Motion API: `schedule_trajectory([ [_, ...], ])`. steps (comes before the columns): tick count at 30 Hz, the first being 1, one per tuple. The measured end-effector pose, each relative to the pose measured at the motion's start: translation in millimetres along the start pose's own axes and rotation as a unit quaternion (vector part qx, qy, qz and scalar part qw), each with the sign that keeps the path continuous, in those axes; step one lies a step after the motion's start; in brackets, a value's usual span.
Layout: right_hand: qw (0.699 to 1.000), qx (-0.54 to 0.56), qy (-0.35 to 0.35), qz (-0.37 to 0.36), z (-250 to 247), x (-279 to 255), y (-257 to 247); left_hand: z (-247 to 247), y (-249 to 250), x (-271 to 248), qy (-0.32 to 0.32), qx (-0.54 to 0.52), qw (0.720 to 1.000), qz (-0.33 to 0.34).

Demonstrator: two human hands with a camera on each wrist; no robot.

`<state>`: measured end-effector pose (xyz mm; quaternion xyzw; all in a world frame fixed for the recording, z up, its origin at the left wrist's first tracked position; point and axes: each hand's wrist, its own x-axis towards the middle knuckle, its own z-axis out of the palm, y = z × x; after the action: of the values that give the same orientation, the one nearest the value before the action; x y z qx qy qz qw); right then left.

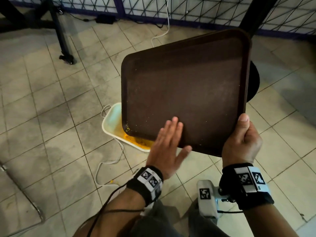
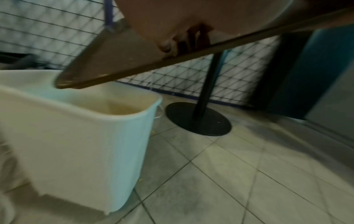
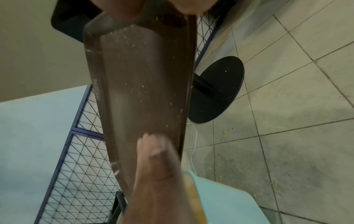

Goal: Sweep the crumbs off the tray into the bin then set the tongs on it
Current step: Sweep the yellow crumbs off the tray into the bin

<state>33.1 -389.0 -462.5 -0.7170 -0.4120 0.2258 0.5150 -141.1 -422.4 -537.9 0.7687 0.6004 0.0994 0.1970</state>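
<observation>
I hold a brown tray (image 1: 184,86) tilted down to the left, its low corner over a white bin (image 1: 111,120) on the floor. My right hand (image 1: 242,142) grips the near right corner, thumb on top. My left hand (image 1: 168,142) lies flat with straight fingers on the tray's near part. Yellow crumbs (image 1: 138,141) are piled in the bin, and a few specks still cling to the tray (image 3: 145,75). The left wrist view shows the tray's edge (image 2: 134,72) hanging just above the bin (image 2: 76,144). No tongs are in view.
A black pole on a round base (image 3: 216,91) stands just behind the tray. A wire mesh fence (image 1: 188,7) runs along the back. A white cable (image 1: 106,165) loops on the tiles beside the bin. Loose crumbs (image 3: 220,178) lie on the floor. A wheeled table leg (image 1: 66,57) stands far left.
</observation>
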Motion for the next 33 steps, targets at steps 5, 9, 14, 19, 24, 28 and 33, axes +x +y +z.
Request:
schedule_trajectory([
  [5,1.0,0.022,0.009,0.014,-8.2,14.6,-15.1,4.8,-35.3,-5.4,-0.036,0.026,0.998,-0.048],
  [9,1.0,0.017,0.015,0.005,-15.5,17.2,-18.9,-20.4,-68.1,0.5,-0.044,-0.007,0.982,-0.183],
  [14,0.998,0.054,0.023,0.036,-3.4,8.7,-15.3,-38.1,12.0,18.0,0.005,0.02,0.997,0.081],
  [19,0.999,0.04,-0.002,0.031,-2.3,13.6,-18.6,-8.1,-2.1,2.1,-0.041,0.096,0.981,0.16],
  [24,0.999,0.014,0.009,0.035,-13.2,15.8,-14.6,-14.9,-98.2,-20.8,-0.096,0.058,0.989,-0.094],
  [28,0.999,0.006,0.028,0.034,-12.0,12.2,-11.4,-43.8,-86.6,1.8,0.0,0.004,0.994,-0.112],
  [33,0.999,0.014,0.004,0.031,-8.1,8.9,-15.4,-33.7,-32.3,21.2,0.005,-0.011,1.0,-0.015],
])
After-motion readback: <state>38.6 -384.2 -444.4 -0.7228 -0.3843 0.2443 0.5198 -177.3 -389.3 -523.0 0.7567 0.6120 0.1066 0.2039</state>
